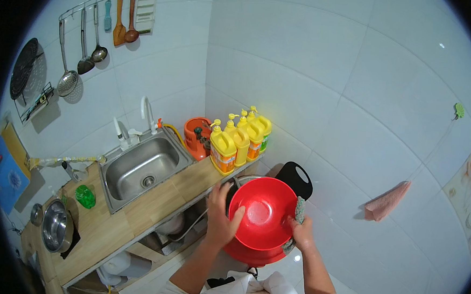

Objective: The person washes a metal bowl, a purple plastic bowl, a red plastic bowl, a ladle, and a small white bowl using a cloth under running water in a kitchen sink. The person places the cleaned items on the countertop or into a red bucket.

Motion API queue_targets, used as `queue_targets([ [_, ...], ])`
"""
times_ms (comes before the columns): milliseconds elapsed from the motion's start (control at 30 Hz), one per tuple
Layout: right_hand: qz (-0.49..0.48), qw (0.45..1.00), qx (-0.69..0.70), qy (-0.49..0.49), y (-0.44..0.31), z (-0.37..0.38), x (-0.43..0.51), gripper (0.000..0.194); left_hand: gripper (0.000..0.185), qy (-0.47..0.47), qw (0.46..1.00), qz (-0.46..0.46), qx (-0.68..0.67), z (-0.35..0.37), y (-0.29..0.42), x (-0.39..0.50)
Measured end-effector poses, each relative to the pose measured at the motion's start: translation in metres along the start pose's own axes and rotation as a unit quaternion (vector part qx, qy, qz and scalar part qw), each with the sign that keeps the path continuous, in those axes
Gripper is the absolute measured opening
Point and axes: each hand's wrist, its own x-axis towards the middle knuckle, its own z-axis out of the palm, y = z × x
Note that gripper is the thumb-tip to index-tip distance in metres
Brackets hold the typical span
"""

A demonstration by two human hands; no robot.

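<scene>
A red plastic basin [261, 213] is held between my two hands, its inside facing up. My left hand [221, 219] grips its left rim, thumb over the inside. At the right rim, my right hand [302, 230] holds the basin together with a grey-green cloth or scrubbing pad [299, 209], part of which hangs below the rim. Beneath the basin is another red plastic item [249, 255], mostly hidden. Behind it stand a black cutting board [296, 179] and part of a metal pot.
A steel sink [145, 167] is set in the wooden counter [134, 217] at left. Yellow pump jugs [223, 150] stand at the counter's end beside an orange gas cylinder [195, 138]. A metal bowl [54, 225] and green item [85, 196] lie further left. A pink cloth [385, 202] hangs at right.
</scene>
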Motion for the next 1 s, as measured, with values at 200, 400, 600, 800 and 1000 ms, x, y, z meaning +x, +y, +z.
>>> queue_targets([
  [200, -0.086, 0.988, -0.124, 0.015, 0.001, -0.005, 0.005, 0.026, 0.044, -0.211, 0.570, -0.442, -0.660, 0.011, -0.028, -0.024],
  [400, -0.150, 0.971, -0.152, 0.110, -0.054, 0.016, 0.006, 0.040, 0.048, -0.151, 0.738, -0.436, -0.493, 0.016, -0.005, -0.035],
  [600, -0.311, 0.770, -0.555, -0.041, -0.030, 0.052, -0.023, 0.071, 0.050, -0.102, 0.724, -0.413, -0.544, 0.034, -0.005, -0.058],
  [800, -0.155, 0.793, -0.556, -0.194, 0.011, 0.064, -0.033, 0.036, 0.054, -0.077, 0.822, -0.337, -0.452, 0.033, -0.008, -0.074],
  [1000, -0.174, 0.866, -0.469, 0.006, 0.019, 0.088, -0.020, 0.028, 0.060, -0.100, 0.872, -0.285, -0.386, 0.019, -0.006, -0.093],
])
